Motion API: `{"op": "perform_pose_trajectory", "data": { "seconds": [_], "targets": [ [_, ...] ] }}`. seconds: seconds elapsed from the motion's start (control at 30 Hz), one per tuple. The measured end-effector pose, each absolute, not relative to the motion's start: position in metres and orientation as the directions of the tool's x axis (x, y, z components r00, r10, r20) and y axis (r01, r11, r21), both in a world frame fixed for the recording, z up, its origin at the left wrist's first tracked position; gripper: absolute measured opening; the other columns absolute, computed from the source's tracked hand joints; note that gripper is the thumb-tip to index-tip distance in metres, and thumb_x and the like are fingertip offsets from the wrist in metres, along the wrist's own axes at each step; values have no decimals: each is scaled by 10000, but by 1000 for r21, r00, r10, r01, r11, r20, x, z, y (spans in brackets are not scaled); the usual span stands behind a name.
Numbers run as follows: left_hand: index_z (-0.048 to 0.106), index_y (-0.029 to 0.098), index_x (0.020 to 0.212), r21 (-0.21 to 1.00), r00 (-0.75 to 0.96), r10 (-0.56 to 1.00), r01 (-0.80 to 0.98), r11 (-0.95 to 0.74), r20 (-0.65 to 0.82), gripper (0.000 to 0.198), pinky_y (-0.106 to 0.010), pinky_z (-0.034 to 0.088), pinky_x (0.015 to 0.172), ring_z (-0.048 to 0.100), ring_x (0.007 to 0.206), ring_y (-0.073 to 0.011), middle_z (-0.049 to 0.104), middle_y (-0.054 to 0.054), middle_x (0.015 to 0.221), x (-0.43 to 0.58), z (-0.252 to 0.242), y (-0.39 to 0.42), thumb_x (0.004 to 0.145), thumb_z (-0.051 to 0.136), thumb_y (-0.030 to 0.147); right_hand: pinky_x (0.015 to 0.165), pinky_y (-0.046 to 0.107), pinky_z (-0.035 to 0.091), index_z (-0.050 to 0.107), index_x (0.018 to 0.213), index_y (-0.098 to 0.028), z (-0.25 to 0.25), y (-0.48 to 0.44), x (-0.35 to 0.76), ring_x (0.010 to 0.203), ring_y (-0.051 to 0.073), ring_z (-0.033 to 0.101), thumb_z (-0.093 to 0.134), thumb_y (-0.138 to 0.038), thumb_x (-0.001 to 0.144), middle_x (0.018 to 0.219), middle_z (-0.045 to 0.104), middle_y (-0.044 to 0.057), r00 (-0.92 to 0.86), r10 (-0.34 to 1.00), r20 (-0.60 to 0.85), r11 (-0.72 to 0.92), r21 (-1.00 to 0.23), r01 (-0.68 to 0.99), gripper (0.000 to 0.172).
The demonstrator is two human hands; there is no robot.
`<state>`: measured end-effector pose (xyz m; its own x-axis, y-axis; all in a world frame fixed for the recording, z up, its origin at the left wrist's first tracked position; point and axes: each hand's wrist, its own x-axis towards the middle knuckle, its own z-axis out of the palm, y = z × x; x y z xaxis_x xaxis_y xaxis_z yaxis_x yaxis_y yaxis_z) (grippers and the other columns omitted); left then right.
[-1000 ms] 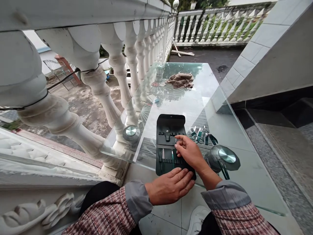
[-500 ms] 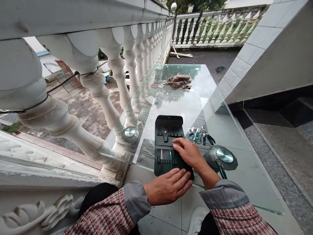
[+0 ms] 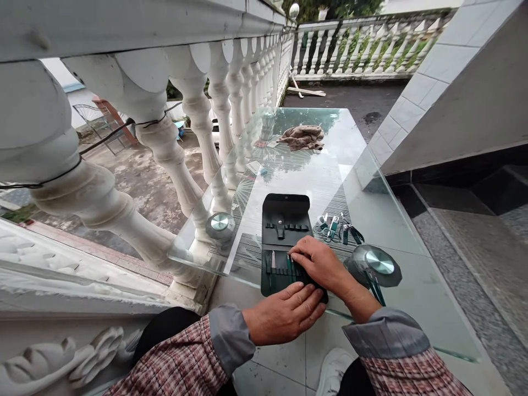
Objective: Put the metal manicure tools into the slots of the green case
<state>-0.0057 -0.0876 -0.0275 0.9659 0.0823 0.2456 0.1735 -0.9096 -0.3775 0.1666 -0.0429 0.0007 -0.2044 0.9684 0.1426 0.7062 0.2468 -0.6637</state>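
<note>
A black manicure case lies unfolded on the glass tabletop, its loops running in two rows. My left hand rests flat across the case's lower edge, fingers stretched out. Over the right side of the lower row, my right hand has its thumb and forefinger closed beside a slim dark-green tool; what they pinch is hidden. Left of it, a slim metal tool sits in the loops. Several small tools, among them a nail clipper, lie in a group right of the case.
The glass table has round metal discs near its corners. A crumpled brown cloth lies toward the far end. A white balustrade runs along the left; tiled wall and dark steps stand at right.
My right hand has moved slightly down and its fingertips have closed near the slim tool in the lower row. The left hand has stayed on the case.
</note>
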Motion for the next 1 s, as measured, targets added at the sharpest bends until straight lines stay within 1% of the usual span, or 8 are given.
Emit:
{"op": "perform_pose_trajectory", "data": {
  "seconds": [0.13,0.27,0.33,0.4,0.6,0.73,0.9,1.0],
  "targets": [
    [400,67,1333,-379,966,80,171,-909,244,413,-430,300,1079,402,1272,-266,404,-167,1387,-6,-29,-88,952,345,219,790,326,444,638,869,-204,7,-45,180,843,184,579,491,-297,793,889,647,59,6,977,215,158,-735,660,190],
    [405,73,1329,-368,961,88,184,-911,261,405,-430,282,1093,363,1297,-272,409,-148,1389,-6,-31,-87,951,341,200,748,308,445,646,887,-191,16,-51,219,787,182,593,534,-384,744,874,665,55,290,939,186,-26,-801,599,265],
    [391,67,1340,-364,961,91,185,-913,261,414,-430,272,1100,348,1306,-276,401,-149,1394,-7,-31,-86,949,346,197,706,295,435,650,863,-190,20,-59,241,737,177,589,532,-409,728,821,667,43,416,897,150,-140,-797,588,283],
    [377,61,1349,-362,964,69,161,-918,255,424,-426,268,1104,335,1314,-276,382,-153,1406,-7,-30,-86,946,349,191,661,287,414,648,808,-196,21,-69,259,693,175,576,519,-410,720,759,660,33,487,863,137,-245,-728,640,265],
    [395,70,1337,-365,971,-3,87,-927,238,414,-406,296,1096,352,1306,-257,375,-156,1410,-1,-28,-90,946,349,199,558,270,342,618,713,-238,14,-95,288,594,165,536,494,-398,734,645,632,2,414,910,-4,-374,-437,818,204],
    [411,68,1326,-376,973,-12,77,-923,230,411,-402,320,1083,376,1290,-266,395,-159,1396,4,-30,-90,943,366,209,552,265,334,595,690,-237,13,-104,301,588,162,533,516,-391,730,642,627,-4,457,889,-20,-424,-408,808,178],
    [419,66,1321,-383,971,-22,73,-921,238,409,-408,323,1082,392,1279,-270,396,-163,1394,7,-31,-89,942,382,217,593,253,358,555,646,-224,6,-112,290,641,149,544,527,-369,750,681,616,-8,246,966,-75,-253,-465,848,181],
    [410,64,1329,-389,970,-22,76,-918,242,419,-407,327,1080,397,1275,-273,404,-157,1389,9,-32,-89,948,369,232,571,251,339,566,684,-218,-1,-113,279,658,144,542,511,-319,773,755,616,3,229,973,-2,-212,-390,896,146]
  ]
}}
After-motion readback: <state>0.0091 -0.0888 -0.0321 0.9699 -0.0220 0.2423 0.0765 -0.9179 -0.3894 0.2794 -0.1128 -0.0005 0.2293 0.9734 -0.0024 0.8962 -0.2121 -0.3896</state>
